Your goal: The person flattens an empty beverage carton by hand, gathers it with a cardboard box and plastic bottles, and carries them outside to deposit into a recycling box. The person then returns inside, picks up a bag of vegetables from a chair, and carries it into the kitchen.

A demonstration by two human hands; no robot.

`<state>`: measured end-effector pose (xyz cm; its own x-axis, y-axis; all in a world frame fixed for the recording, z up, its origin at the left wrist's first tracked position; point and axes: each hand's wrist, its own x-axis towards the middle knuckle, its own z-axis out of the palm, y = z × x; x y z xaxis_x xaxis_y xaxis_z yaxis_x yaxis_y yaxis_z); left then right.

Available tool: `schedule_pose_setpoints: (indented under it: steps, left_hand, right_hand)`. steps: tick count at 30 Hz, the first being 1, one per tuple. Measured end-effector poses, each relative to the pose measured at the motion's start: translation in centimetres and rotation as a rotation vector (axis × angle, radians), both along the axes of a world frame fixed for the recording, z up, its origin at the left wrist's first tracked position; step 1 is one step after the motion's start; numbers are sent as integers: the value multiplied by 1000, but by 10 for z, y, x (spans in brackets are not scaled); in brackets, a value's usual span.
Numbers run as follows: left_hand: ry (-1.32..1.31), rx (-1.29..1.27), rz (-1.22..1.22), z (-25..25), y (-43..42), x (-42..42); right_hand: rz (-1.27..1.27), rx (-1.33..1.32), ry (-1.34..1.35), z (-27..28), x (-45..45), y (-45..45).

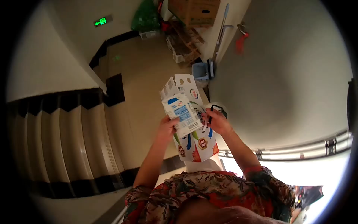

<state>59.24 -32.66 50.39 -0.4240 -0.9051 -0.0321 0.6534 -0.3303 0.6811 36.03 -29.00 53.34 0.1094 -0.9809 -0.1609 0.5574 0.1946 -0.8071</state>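
My left hand (168, 126) is closed on the left edge of a flat white pouch (183, 114) with blue printing and a text panel. The pouch is held tilted over a tall white carton (205, 145), which has red, green and blue print and a raised flap. My right hand (219, 121) is closed at the pouch's right side, around what looks like a pair of black-handled scissors (211, 109). The blades are hard to make out. The carton stands upright close in front of my body, partly hidden by the pouch.
Stairs (71, 142) lie to the left. A light blue bin (200, 71) and a long-handled tool (220, 35) stand beyond the carton. Cardboard boxes (197, 11) and a green bag (145, 16) are at the back. A grey door (283, 74) fills the right side.
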Motion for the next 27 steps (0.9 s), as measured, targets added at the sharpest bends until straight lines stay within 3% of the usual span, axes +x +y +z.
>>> schedule_pose_setpoints:
  steps: [2, 4, 6, 11, 13, 16, 18, 21, 27]
  left_hand:
    - [35, 31, 19, -2, -5, -40]
    - [-39, 28, 35, 32, -25, -64]
    - [-86, -7, 26, 65, -49, -80]
    - [-491, -74, -232, 101, -95, -123]
    - [-542, -70, -309, 140, -135, -140]
    - [-500, -130, -268, 231, -260, -152]
    - [-504, -156, -278, 279, -333, -153]
    - [-556, -188, -297, 310, -418, -167]
    - [-597, -267, -292, 332, -597, -293]
  right_hand:
    - [-40, 37, 85, 10, -3, -2]
    - [-51, 94, 234, 24, -16, -25]
    - [-64, 98, 173, 40, -31, -56]
    - [-182, 97, 104, 53, -68, -118]
    - [-220, 104, 69, 86, -78, -160]
    - [-331, 118, 52, 180, -97, -242]
    - [-356, 158, 79, 215, -106, -268]
    - [-418, 169, 57, 219, -109, -279]
    - [-486, 208, -35, 192, -156, -339]
